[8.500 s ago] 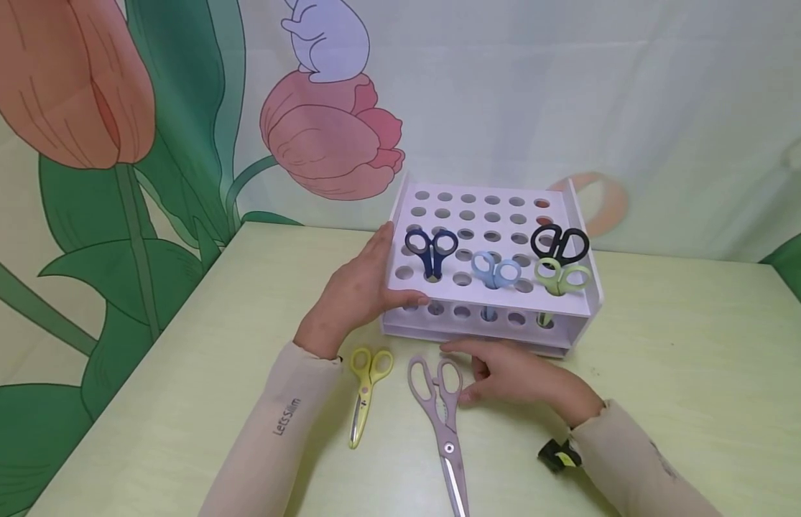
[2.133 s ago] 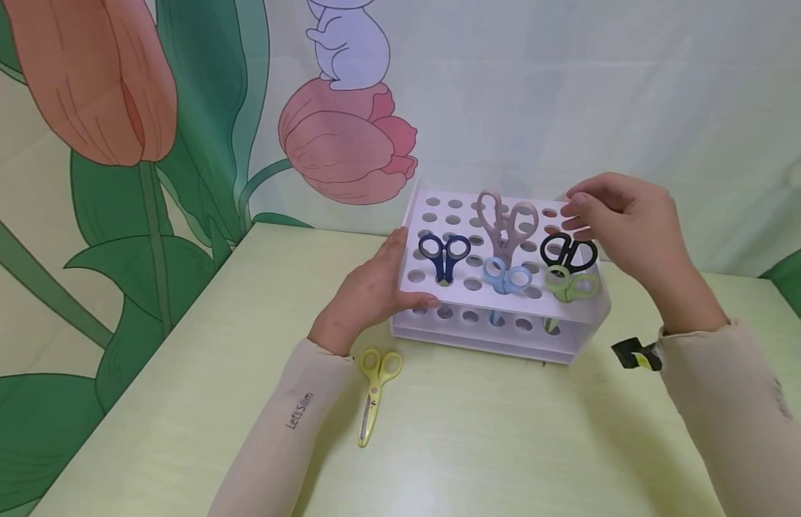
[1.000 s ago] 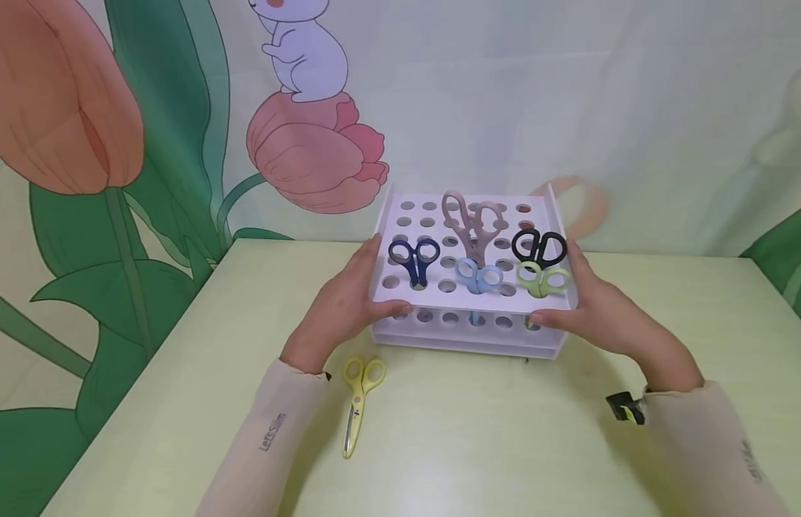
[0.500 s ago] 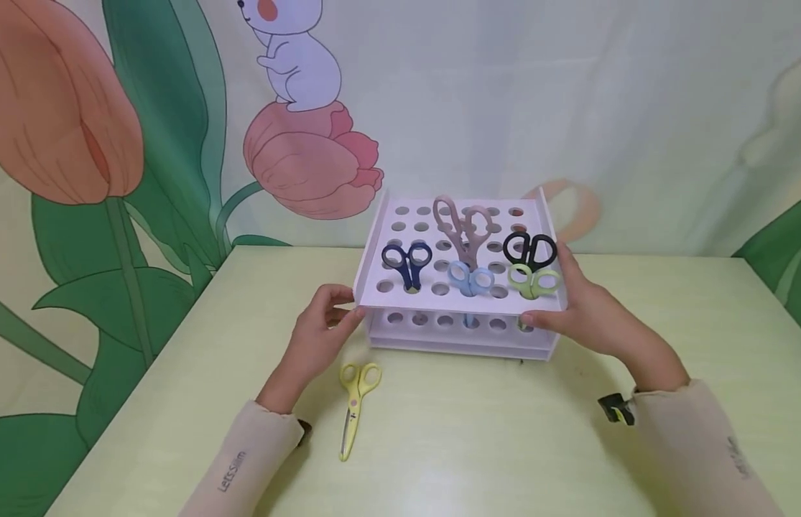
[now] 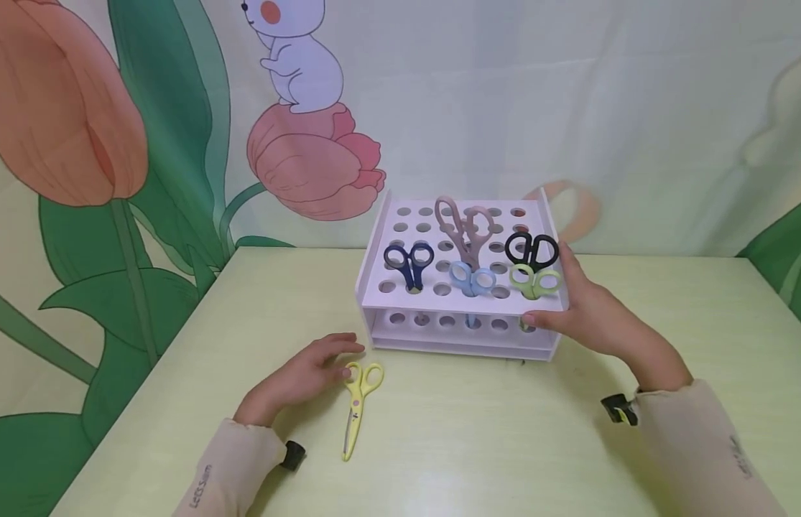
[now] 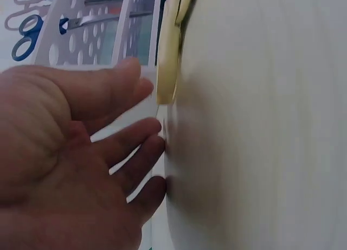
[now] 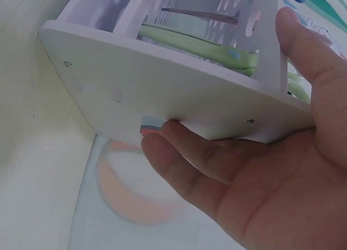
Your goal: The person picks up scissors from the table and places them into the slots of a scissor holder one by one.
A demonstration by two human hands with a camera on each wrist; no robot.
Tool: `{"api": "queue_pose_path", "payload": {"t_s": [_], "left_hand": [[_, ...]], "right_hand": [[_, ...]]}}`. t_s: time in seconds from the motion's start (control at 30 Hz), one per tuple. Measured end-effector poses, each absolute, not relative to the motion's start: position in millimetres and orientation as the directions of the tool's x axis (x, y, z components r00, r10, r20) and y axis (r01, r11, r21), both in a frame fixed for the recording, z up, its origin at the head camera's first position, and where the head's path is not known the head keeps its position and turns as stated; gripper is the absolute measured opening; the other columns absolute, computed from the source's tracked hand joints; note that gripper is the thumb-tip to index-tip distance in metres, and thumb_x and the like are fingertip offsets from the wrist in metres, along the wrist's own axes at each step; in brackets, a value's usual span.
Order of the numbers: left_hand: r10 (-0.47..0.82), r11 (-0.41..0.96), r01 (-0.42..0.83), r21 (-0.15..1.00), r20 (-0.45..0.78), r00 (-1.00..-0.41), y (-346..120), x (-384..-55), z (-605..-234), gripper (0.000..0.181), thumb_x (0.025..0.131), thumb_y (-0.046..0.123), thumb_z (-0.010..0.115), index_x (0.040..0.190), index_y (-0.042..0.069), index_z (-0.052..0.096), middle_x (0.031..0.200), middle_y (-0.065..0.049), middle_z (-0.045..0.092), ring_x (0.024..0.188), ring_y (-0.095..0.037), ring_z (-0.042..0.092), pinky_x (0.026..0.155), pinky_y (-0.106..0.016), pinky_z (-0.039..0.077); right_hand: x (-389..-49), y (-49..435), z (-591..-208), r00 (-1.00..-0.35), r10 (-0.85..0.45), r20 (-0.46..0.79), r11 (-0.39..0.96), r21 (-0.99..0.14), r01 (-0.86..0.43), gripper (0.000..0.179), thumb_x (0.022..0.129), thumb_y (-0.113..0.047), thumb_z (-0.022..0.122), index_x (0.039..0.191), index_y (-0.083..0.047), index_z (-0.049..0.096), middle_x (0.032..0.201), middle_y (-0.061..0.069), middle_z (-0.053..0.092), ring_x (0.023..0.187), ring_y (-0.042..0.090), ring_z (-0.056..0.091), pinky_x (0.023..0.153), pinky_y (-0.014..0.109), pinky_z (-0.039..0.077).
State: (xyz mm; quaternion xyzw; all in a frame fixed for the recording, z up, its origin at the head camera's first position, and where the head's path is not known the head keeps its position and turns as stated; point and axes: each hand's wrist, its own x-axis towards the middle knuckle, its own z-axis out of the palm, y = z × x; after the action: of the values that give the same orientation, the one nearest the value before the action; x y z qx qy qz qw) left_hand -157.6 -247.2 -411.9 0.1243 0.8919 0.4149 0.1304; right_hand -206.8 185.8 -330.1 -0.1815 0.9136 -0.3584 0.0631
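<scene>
A white rack (image 5: pixel 400 301) with rows of round holes stands on the table. My right hand (image 5: pixel 597 316) grips its right side, thumb over the front edge of the top shelf and fingers along the side panel (image 7: pixel 162 93). Yellow scissors (image 5: pixel 356 409) lie on the table in front of the rack. My left hand (image 5: pixel 303 377) is beside their handles, fingers loosely spread and holding nothing; whether a fingertip touches a handle loop I cannot tell. Handles up in the rack stand dark blue (image 5: pixel 409 266), light blue (image 5: pixel 471 278), mauve (image 5: pixel 466 233), black (image 5: pixel 531 251) and light green scissors (image 5: pixel 534 281).
The pale yellow-green table (image 5: pixel 478 438) extends on both sides of the rack and in front of it. Close behind hangs a cloth backdrop (image 5: pixel 478 93) printed with tulips and a rabbit. Small black devices (image 5: pixel 294 455) sit at both cuffs.
Mauve scissors, earlier on the table, now stand in the rack. My right hand moved down to the rack's right side. My left hand let go of the left side and came to the yellow scissors.
</scene>
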Motion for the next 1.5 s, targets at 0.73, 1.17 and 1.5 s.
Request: {"api": "queue_pose_path", "payload": {"t_s": [0.73,1.17,1.5], "left_hand": [[0.352,0.784,0.207,0.585,-0.144,-0.925,-234,-157,-406,0.028,0.083,0.014,0.084,0.107,0.022,0.072,0.156,-0.014,0.041,0.142,-0.039,0.033,0.110,-0.054,0.032],[0.316,0.721,0.127,0.681,-0.159,-0.935,-237,-159,-397,0.024,0.084,0.022,0.083,0.100,0.019,0.065,0.122,-0.001,0.065,0.112,-0.024,0.056,0.093,-0.042,0.045],[0.347,0.560,0.125,0.819,-0.095,-0.933,-249,-167,-381,0.024,0.089,0.017,0.080,0.107,0.011,0.065,0.098,-0.003,0.069,0.086,-0.021,0.065,0.074,-0.036,0.052]], "right_hand": [[-208,187,-332,-0.929,-0.369,0.014,0.685,-0.672,-0.282,0.128,0.087,-0.039,0.082,0.159,-0.016,-0.021,0.121,0.022,0.062,0.100,0.034,0.061,0.088,0.051,0.046],[-207,187,-334,-0.932,-0.363,0.005,0.683,-0.679,-0.270,0.127,0.087,-0.039,0.081,0.159,-0.017,-0.021,0.117,0.019,0.063,0.098,0.032,0.061,0.087,0.050,0.046],[-208,187,-333,-0.931,-0.365,0.017,0.679,-0.679,-0.279,0.126,0.087,-0.040,0.081,0.160,-0.017,-0.019,0.114,0.018,0.063,0.096,0.031,0.060,0.085,0.048,0.046]]}}
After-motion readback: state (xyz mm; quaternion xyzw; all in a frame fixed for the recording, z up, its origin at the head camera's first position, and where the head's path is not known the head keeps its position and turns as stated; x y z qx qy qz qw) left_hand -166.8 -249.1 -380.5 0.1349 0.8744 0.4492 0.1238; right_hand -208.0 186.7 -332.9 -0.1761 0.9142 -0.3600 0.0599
